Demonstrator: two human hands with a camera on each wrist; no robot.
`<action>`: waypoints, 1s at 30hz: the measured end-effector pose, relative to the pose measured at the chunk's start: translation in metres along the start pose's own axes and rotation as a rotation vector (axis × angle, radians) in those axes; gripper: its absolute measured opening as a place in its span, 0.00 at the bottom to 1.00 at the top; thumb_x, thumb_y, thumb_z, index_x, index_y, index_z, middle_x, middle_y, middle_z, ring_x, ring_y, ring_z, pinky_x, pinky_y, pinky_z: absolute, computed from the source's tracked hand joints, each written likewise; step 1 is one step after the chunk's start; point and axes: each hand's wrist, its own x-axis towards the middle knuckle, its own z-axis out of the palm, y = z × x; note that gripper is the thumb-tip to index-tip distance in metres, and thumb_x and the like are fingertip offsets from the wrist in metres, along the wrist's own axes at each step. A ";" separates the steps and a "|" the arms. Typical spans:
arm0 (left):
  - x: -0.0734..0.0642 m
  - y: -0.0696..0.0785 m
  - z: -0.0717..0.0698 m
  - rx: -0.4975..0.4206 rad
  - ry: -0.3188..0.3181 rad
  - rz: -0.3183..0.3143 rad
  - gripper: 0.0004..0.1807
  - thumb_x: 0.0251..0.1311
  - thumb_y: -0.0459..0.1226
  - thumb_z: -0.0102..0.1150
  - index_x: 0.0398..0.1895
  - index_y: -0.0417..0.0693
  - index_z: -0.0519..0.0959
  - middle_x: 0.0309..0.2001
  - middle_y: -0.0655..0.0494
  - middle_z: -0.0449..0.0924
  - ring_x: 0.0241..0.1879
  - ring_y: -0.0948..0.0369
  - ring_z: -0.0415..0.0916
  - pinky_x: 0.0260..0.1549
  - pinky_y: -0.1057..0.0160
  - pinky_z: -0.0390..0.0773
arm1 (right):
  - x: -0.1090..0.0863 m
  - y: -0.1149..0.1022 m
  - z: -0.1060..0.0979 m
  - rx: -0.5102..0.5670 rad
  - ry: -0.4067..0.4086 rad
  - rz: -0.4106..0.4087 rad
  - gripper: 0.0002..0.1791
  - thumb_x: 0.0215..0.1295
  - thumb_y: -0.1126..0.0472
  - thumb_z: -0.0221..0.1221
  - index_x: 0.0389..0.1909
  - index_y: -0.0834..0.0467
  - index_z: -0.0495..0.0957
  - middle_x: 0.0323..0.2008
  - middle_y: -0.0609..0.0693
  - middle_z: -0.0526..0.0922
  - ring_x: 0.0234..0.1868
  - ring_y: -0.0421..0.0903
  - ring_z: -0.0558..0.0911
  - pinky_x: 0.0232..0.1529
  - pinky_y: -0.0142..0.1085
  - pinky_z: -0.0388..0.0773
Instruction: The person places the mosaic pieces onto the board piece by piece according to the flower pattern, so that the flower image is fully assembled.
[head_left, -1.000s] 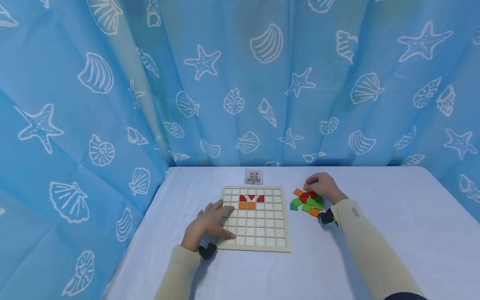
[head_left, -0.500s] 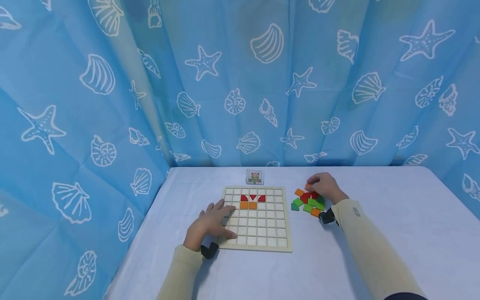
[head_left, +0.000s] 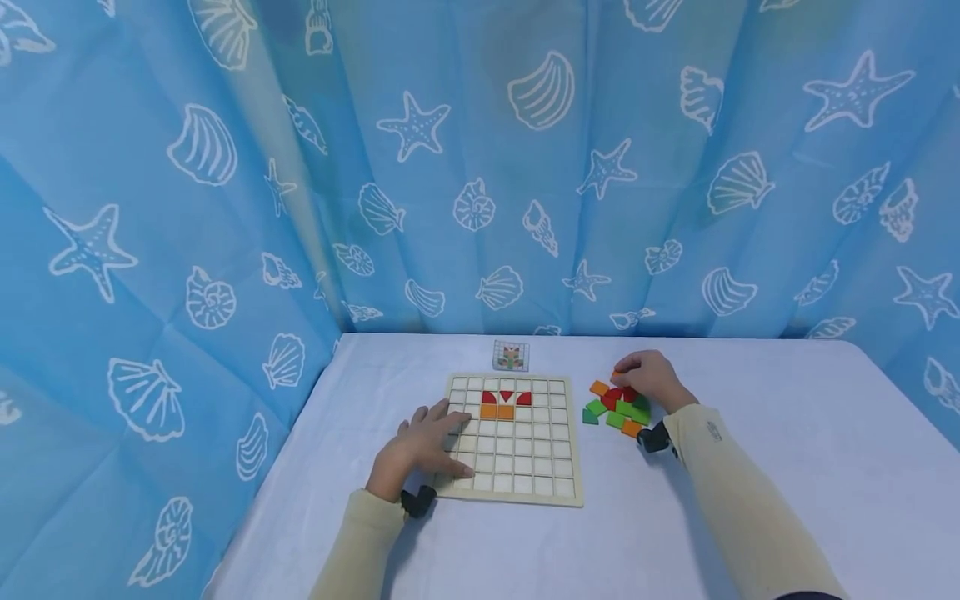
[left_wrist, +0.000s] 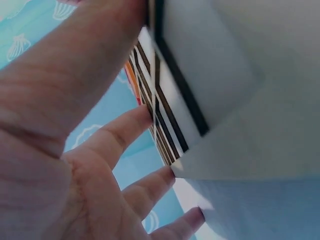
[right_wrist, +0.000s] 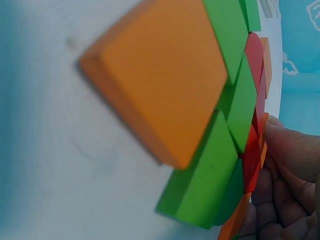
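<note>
My left hand [head_left: 420, 442] lies with spread fingers [left_wrist: 120, 132] across the left side of a pale gridded board [head_left: 525, 458]. On the board sit several red tiles [head_left: 523, 399] and two orange square tiles [head_left: 506, 412], near its far edge. To the right of the board is a loose pile of wooden tiles, with green tiles [head_left: 615, 419], red tiles [head_left: 611, 395] and an orange tile [right_wrist: 160, 75] at its near side. At the pile's far side my right hand [head_left: 651, 379] pinches an orange tile [head_left: 617, 375], partly hidden by the fingers.
A small pattern card [head_left: 511, 356] with a coloured grid picture lies beyond the board. White cloth [head_left: 780, 417] covers the table. A blue curtain [head_left: 450, 167] with shell prints hangs behind it and along the left side.
The head view has shifted slightly. Both hands stay nearly where they were, the left on the board and the right at the far side of the tile pile.
</note>
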 end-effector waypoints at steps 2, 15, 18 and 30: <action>0.000 -0.001 0.000 0.001 0.006 -0.001 0.49 0.43 0.56 0.77 0.72 0.63 0.66 0.79 0.48 0.49 0.76 0.39 0.44 0.70 0.31 0.48 | 0.000 -0.001 0.001 0.004 0.005 -0.009 0.18 0.66 0.58 0.62 0.54 0.62 0.79 0.52 0.62 0.79 0.50 0.57 0.75 0.58 0.50 0.76; -0.002 -0.002 0.001 0.001 -0.005 0.015 0.49 0.44 0.56 0.76 0.72 0.62 0.66 0.79 0.47 0.49 0.76 0.38 0.44 0.70 0.32 0.48 | 0.000 0.001 -0.004 -0.046 -0.031 -0.042 0.22 0.65 0.56 0.64 0.56 0.61 0.78 0.54 0.63 0.78 0.51 0.57 0.75 0.58 0.51 0.75; -0.001 -0.002 0.002 0.001 -0.006 0.014 0.49 0.44 0.57 0.76 0.72 0.63 0.66 0.79 0.48 0.49 0.76 0.38 0.44 0.70 0.32 0.48 | 0.001 0.002 -0.004 -0.068 -0.043 -0.059 0.23 0.66 0.57 0.63 0.58 0.62 0.77 0.55 0.64 0.78 0.52 0.58 0.75 0.58 0.51 0.76; 0.002 -0.003 0.002 0.014 -0.007 0.005 0.50 0.43 0.58 0.76 0.73 0.66 0.64 0.80 0.50 0.47 0.77 0.40 0.43 0.71 0.33 0.47 | 0.003 -0.008 0.001 -0.173 -0.002 -0.140 0.18 0.66 0.59 0.62 0.52 0.64 0.75 0.48 0.63 0.79 0.45 0.55 0.77 0.49 0.45 0.80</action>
